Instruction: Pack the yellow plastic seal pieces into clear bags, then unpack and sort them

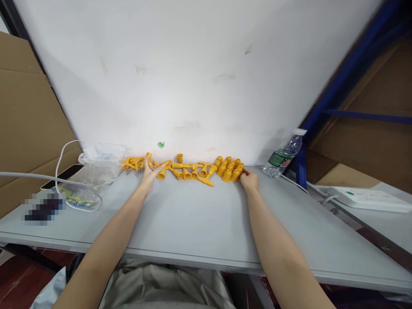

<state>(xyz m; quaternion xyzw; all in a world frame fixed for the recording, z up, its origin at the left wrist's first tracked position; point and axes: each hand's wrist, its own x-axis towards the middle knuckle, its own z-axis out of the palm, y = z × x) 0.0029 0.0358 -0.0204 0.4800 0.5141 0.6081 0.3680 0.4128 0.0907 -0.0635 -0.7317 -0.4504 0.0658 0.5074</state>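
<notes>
At the back of the table, my left hand (148, 177) is closed around a yellow plastic piece (148, 155), with small bits of metal showing by the fingers. Left of it lie several branched yellow pieces (132, 162) with little metal chains or screws. My right hand (249, 180) has its fingers curled against the outermost yellow cup (235, 175) of a tight upright cluster; its fingertips are partly hidden. Between the hands runs a loose row of yellow pieces, some of them bell-shaped cups (187, 174) on their sides and some thin and branched (206, 182).
A clear plastic bottle (286, 152) leans at the back right near a blue metal post (301, 167). Farther right lies a white power strip (370, 199). Plastic bags (106, 165), a phone (64, 175) and a white cable (80, 210) occupy the left. A white panel (199, 86) rises behind.
</notes>
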